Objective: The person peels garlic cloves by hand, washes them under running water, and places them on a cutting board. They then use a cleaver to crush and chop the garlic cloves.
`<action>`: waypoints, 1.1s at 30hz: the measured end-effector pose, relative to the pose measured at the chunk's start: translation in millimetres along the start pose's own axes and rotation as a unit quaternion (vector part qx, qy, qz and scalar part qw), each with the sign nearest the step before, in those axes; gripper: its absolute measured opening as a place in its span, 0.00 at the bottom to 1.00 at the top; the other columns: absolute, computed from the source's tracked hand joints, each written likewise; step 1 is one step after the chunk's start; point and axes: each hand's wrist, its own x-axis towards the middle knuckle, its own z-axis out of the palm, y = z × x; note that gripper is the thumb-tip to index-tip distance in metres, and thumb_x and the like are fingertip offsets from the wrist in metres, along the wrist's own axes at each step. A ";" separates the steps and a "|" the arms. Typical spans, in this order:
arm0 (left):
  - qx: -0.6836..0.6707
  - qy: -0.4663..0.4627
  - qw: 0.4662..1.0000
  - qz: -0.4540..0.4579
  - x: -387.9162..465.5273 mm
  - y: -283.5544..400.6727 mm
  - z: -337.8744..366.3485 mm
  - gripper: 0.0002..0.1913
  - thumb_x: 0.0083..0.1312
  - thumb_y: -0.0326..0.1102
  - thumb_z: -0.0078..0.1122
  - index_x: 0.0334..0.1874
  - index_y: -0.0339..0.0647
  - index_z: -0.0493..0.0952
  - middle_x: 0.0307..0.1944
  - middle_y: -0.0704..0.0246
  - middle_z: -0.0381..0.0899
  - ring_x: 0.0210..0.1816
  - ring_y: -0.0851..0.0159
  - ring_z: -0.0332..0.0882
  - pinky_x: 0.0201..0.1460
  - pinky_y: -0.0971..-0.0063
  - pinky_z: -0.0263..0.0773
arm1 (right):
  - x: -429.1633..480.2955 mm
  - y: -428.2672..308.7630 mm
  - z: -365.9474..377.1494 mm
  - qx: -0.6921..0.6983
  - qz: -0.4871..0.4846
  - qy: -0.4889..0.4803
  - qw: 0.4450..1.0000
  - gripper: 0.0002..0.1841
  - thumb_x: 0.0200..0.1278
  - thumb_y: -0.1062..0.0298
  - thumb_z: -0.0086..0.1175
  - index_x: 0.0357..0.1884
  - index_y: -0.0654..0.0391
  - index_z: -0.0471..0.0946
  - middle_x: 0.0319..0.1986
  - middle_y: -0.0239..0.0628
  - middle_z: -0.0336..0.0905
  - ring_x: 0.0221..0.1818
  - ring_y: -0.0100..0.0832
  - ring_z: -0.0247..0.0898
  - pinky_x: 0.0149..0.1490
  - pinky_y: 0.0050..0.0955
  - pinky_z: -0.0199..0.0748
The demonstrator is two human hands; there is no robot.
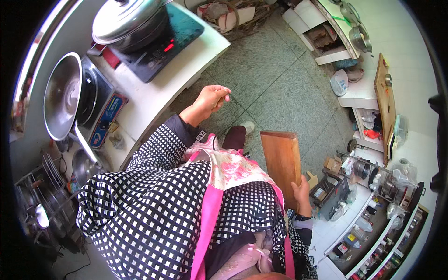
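My right hand grips the edge of a thick wooden board, which looks like a cutting board and hangs upright beside my apron. My left hand is held out over the floor, its fingers curled in towards the thumb, with nothing visible in it. It is nearest to the white counter on the left. On that counter a lidded metal pot sits on a black induction cooker with a lit red display. A steel wok rests tilted on a gas stove. I wear a floral apron with pink straps.
Grey floor tiles lie before me. At the right are a low tiled counter with a plastic bag, a large wooden board and shelves of bottles. A metal rack stands at the lower left, a basket at the top.
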 end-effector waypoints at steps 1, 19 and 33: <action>0.012 0.012 1.000 -0.006 6.9 -1.1 5.8 0.07 0.67 0.34 0.50 0.39 0.38 0.75 0.23 0.76 0.74 0.13 0.80 0.56 0.12 0.85 0.49 | 6.9 3.4 2.1 -0.012 -0.027 0.029 0.999 0.27 0.48 0.66 0.63 0.52 0.60 0.69 0.37 0.55 0.77 0.42 0.55 0.73 0.44 0.43 0.72; 0.011 0.040 0.999 -0.023 162.6 8.0 67.3 0.06 0.67 0.33 0.50 0.38 0.40 0.75 0.21 0.76 0.73 0.14 0.80 0.62 0.12 0.88 0.53 | 162.3 -5.9 -88.2 -0.053 -0.074 0.074 0.993 0.22 0.52 0.69 0.59 0.50 0.60 0.66 0.42 0.50 0.74 0.43 0.52 0.72 0.45 0.43 0.71; 0.019 0.004 0.999 -0.026 513.9 42.2 183.5 0.06 0.66 0.33 0.50 0.38 0.39 0.74 0.22 0.76 0.72 0.13 0.80 0.61 0.11 0.87 0.53 | 440.5 62.6 -222.6 -0.085 -0.059 0.066 0.992 0.23 0.51 0.66 0.59 0.50 0.58 0.67 0.42 0.52 0.74 0.45 0.53 0.71 0.46 0.45 0.70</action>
